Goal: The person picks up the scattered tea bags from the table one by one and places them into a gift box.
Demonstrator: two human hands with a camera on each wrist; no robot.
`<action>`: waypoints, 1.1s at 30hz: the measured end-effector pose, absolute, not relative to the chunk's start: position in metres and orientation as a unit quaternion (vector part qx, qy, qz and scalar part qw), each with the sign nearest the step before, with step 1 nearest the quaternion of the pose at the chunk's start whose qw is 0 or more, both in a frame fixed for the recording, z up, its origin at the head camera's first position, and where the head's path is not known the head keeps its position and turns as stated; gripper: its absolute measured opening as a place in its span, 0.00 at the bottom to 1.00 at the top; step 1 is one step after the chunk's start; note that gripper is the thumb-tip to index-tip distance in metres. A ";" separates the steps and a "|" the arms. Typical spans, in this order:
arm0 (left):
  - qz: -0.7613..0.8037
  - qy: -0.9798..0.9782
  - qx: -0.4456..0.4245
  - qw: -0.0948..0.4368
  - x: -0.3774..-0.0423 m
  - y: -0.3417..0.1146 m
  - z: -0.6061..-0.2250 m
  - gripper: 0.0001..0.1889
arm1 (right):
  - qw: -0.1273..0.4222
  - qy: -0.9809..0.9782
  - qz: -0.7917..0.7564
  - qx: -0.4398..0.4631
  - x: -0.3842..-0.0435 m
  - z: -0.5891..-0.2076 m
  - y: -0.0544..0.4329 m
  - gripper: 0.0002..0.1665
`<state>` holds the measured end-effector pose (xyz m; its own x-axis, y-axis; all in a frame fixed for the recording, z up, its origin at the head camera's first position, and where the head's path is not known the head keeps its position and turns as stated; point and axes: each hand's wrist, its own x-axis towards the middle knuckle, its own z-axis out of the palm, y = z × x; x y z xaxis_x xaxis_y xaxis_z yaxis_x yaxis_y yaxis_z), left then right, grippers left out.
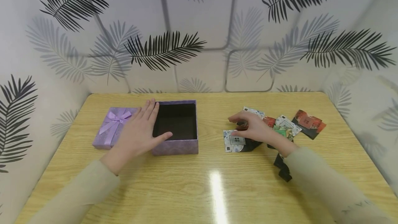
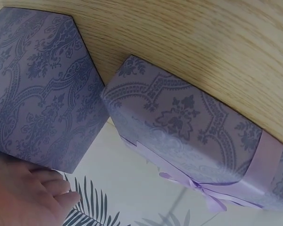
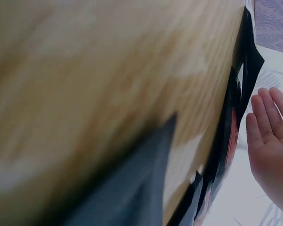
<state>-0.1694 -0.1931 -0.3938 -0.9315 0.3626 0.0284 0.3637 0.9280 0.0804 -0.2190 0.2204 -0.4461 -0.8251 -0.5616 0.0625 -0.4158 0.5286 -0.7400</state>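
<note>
An uncovered purple patterned box (image 1: pixel 175 147) with a black inside stands left of the table's middle. My left hand (image 1: pixel 138 130) lies along its left rim, fingers straight and thumb spread toward the front. In the left wrist view, that hand's fingers (image 2: pixel 49 186) are at the box's upper edge. On the right, my right hand (image 1: pixel 253 127) hovers over a spread of small flat packets, fingers bent and thumb apart with a gap between. A white-and-blue floral packet (image 1: pixel 234 141) lies just under its thumb. In the right wrist view the packets (image 3: pixel 231 122) appear edge-on beside the hand.
Left of the box sits its purple lid (image 1: pixel 107 132), with a lilac ribbon bow. A red and black packet (image 1: pixel 309 123) is farthest right; a green one (image 1: pixel 281 131) lies partly under my right wrist. Black packet ends (image 1: pixel 283 168) stick out beside the sleeve. Leaf-patterned cloth (image 1: pixel 199 68) borders the table's back.
</note>
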 end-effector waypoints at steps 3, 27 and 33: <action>-0.040 -0.982 -0.187 0.002 -0.169 -0.193 -0.394 0.59 | 0.107 0.867 -0.397 -0.281 -0.222 -0.448 0.218 0.31; -0.061 -0.976 -0.210 -0.009 -0.174 -0.197 -0.398 0.59 | 0.151 0.877 -0.313 -0.332 -0.229 -0.455 0.207 0.40; -0.064 -0.976 -0.209 -0.006 -0.175 -0.197 -0.399 0.60 | 0.157 0.887 -0.298 -0.317 -0.229 -0.454 0.204 0.38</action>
